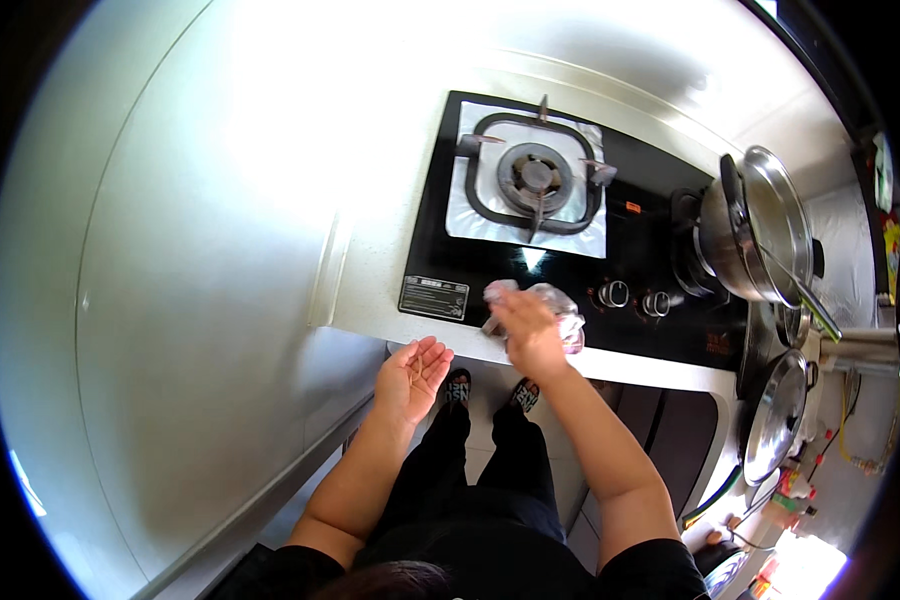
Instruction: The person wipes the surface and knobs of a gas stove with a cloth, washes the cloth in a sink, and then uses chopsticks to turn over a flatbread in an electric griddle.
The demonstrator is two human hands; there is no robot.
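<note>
My right hand (530, 325), slightly smeared by motion, is on a crumpled pale cloth with pink patches (555, 300), at the front edge of the black glass gas stove (530, 268). Some of its fingers are hidden in the blur. My left hand (408, 382) is palm up and slightly cupped just off the counter's front edge, below the stove's left corner. A small pale streak lies on that palm, too small to make out. Beyond the cloth stands the left burner (535, 177) with its black pan support, set on a silver foil liner (458, 215).
Two control knobs (635, 297) sit right of the cloth. A steel pot (725, 240) with a green-handled utensil (815, 310) stands on the right burner. A round glass lid (773, 415) is farther right. Pale wall panels (170, 300) rise at the left.
</note>
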